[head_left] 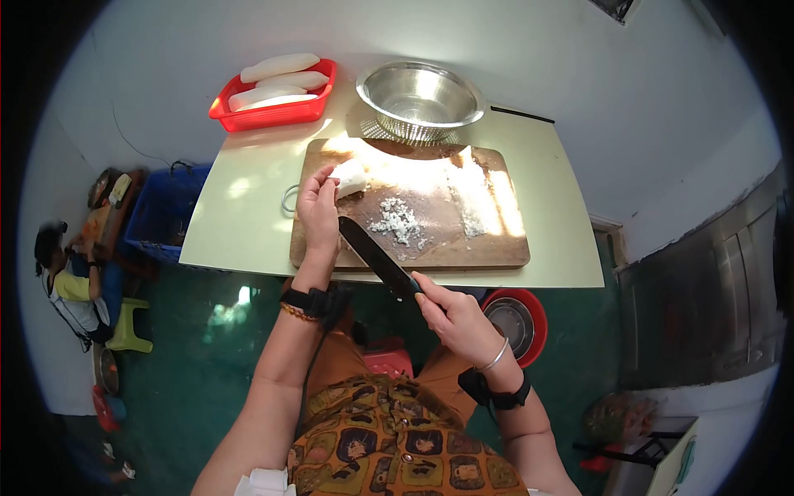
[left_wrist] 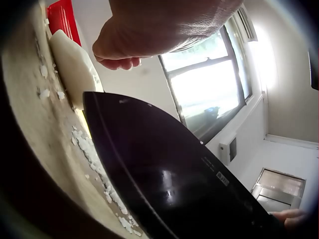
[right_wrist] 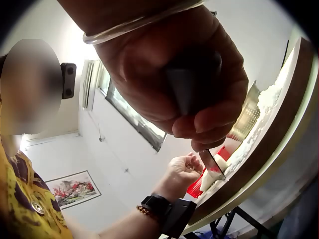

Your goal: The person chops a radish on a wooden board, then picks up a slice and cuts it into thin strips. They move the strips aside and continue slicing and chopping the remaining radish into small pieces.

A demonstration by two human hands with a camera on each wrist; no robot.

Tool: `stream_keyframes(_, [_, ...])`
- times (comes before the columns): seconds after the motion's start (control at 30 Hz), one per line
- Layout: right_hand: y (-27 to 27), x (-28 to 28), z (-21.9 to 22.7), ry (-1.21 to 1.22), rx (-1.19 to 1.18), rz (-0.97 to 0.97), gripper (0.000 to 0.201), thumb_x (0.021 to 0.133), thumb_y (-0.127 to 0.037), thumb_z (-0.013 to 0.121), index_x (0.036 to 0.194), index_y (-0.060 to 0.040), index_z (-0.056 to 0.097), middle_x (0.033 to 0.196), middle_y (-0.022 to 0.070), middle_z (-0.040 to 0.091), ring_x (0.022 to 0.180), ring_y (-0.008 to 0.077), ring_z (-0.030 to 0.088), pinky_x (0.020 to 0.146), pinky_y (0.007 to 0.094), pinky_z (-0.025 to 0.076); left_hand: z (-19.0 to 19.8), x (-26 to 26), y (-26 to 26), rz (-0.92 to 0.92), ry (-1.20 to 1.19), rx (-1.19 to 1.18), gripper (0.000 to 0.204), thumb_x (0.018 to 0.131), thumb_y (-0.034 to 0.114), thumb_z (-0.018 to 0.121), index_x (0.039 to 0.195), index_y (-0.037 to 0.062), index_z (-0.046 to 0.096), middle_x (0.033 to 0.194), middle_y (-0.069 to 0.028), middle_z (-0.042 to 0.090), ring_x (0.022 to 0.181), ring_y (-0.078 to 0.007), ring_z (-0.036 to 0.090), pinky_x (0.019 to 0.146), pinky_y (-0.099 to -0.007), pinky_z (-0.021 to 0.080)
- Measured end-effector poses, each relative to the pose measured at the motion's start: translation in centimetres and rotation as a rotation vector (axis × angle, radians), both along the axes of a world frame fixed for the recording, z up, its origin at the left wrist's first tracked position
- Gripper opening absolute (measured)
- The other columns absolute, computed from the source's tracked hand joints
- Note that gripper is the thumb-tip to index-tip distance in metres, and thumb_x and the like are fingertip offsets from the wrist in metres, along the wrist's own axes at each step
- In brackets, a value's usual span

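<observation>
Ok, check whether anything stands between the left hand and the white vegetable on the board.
Nothing visible stands between the left hand and the white vegetable; the knife is close by, on the near side.

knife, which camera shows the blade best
The head view: the knife shows its blade whole, from tip to right hand. The left wrist view shows it closer but cropped at the bottom; the right wrist view shows only a short stretch beyond the fingers.

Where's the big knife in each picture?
Head: the knife is near the middle, slanting up-left from the right hand.
Left wrist: the dark blade fills the lower middle.
Right wrist: the blade pokes out below the right hand, right of centre.
Landmark: the red basket, in all three.
</observation>
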State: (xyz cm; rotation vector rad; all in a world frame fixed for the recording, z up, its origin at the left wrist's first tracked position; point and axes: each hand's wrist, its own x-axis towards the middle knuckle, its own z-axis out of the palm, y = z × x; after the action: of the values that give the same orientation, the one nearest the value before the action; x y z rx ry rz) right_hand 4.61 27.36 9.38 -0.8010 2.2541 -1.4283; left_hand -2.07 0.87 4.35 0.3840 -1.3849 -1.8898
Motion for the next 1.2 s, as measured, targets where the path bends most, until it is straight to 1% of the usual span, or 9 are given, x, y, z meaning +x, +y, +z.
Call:
stream_keyframes(0.13, [0.1,-1.4,0.5,-0.177,0.035,0.009,0.040,0.101,-0.018,0.049,0.140,-0.0078,0.049,0.064,-0.0046,0.045,0.053,0.0035,0.042,0.049,0.0199,0.039,-1.7,0.3,-0.3,-0.029,-0.011,-0.024,0.026,0.095,0.006,0.051,0.117,-0.0041,0.060,0.099,-0.0054,0.063,0.089,-0.0088,0.057,0.083,-0.0224,0.047])
stream_keyframes(0.37, [2.5,-4.0,1.1,-0.351,0.042,-0.249,0.041,0.099,-0.017,0.051,0.138,-0.0060,0.050,0.062,-0.0067,0.041,0.054,0.0025,0.043,0.047,0.0213,0.037,-2.7,0.4,0.6,-0.045,-0.020,-0.043,0.025,0.098,0.006,0.051,0.119,-0.0021,0.059,0.097,-0.0049,0.064,0.088,-0.0077,0.058,0.082,-0.0206,0.048])
stream_keyframes(0.47, [3.2,-4.9,1.1,-0.296,0.035,-0.314,0.039,0.099,-0.016,0.052,0.135,-0.0029,0.052,0.061,-0.0026,0.044,0.055,0.0052,0.043,0.050,0.0234,0.039,-2.9,0.7,0.9,-0.039,-0.080,-0.157,0.029,0.099,0.011,0.050,0.122,-0.0035,0.059,0.097,-0.0047,0.065,0.091,-0.0096,0.058,0.085,-0.0238,0.046])
stream_keyframes(0.57, [4.0,-6.0,-1.1,0.084,0.074,-0.403,0.037,0.098,-0.015,0.053,0.131,0.0003,0.054,0.062,0.0043,0.047,0.056,0.0090,0.044,0.054,0.0261,0.042,-2.7,1.1,1.6,-0.031,-0.129,-0.252,0.030,0.099,0.012,0.050,0.123,-0.0026,0.059,0.098,-0.0053,0.066,0.091,-0.0100,0.059,0.085,-0.0242,0.046])
stream_keyframes(0.7, [3.3,-5.3,-0.7,0.088,0.063,-0.414,0.036,0.098,-0.015,0.053,0.129,0.0021,0.054,0.064,0.0124,0.047,0.059,0.0116,0.045,0.058,0.0280,0.044,-2.8,1.0,2.1,-0.022,-0.087,-0.286,0.030,0.100,0.012,0.050,0.123,-0.0022,0.059,0.099,-0.0063,0.066,0.092,-0.0099,0.059,0.085,-0.0245,0.046])
stream_keyframes(0.77, [1.9,-4.3,-0.5,0.112,0.078,-0.324,0.036,0.097,-0.017,0.052,0.128,-0.0001,0.055,0.081,0.0287,0.059,0.072,0.0328,0.066,0.068,0.0345,0.050,-2.8,1.0,2.0,-0.026,-0.087,-0.309,0.029,0.100,0.012,0.050,0.123,-0.0021,0.059,0.100,-0.0065,0.067,0.093,-0.0100,0.059,0.085,-0.0246,0.047])
stream_keyframes(0.83, [0.4,-3.3,-0.2,0.081,0.099,-0.268,0.035,0.096,-0.016,0.052,0.128,-0.0007,0.055,0.090,0.0321,0.059,0.086,0.0432,0.063,0.073,0.0369,0.051,-2.9,1.0,1.9,-0.026,-0.071,-0.283,0.029,0.100,0.012,0.050,0.123,-0.0023,0.059,0.100,-0.0065,0.066,0.093,-0.0100,0.059,0.085,-0.0245,0.047])
stream_keyframes(1.17, [0.9,-5.5,-0.2,-0.064,0.163,-0.357,0.038,0.096,-0.020,0.054,0.128,0.0006,0.055,0.084,0.0301,0.061,0.079,0.0396,0.066,0.071,0.0374,0.050,-3.0,1.3,1.6,-0.048,-0.089,-0.283,0.029,0.099,0.011,0.050,0.123,-0.0031,0.059,0.102,-0.0063,0.066,0.093,-0.0102,0.059,0.085,-0.0245,0.047])
stream_keyframes(1.2, [1.3,-6.1,-1.1,0.103,0.123,-0.393,0.037,0.097,-0.020,0.052,0.128,0.0006,0.055,0.078,0.0281,0.061,0.070,0.0380,0.064,0.067,0.0373,0.050,-3.1,1.3,1.6,-0.048,-0.089,-0.289,0.029,0.099,0.011,0.050,0.123,-0.0032,0.059,0.102,-0.0064,0.066,0.093,-0.0104,0.060,0.085,-0.0245,0.047])
